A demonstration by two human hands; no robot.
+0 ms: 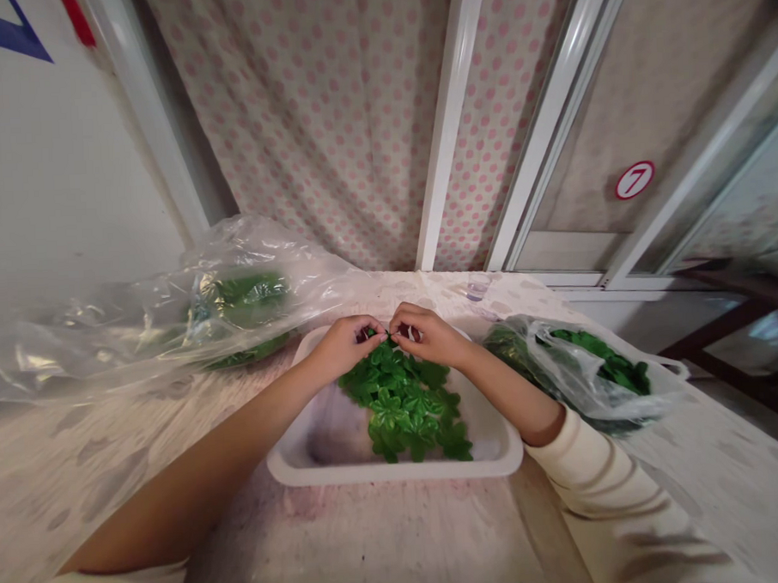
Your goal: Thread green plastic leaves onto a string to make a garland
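My left hand (347, 345) and my right hand (430, 334) meet over the far part of a white plastic tray (397, 472). Both are closed in a pinch, fingertips almost touching. A small dark green leaf piece (386, 334) shows between them; most of it is covered by the fingers. Below lies a pile of glossy green leaves (404, 411) with lobed edges, which look artificial. They fill the middle and right of the tray, while its left part shows bare floor.
A large clear plastic bag (304, 265) with green material inside lies left of the tray. To the right is another plastic bag (652, 400) holding green leaves. A small clear cup-like object (477, 286) stands near the table's back edge, before a dotted curtain (330, 114).
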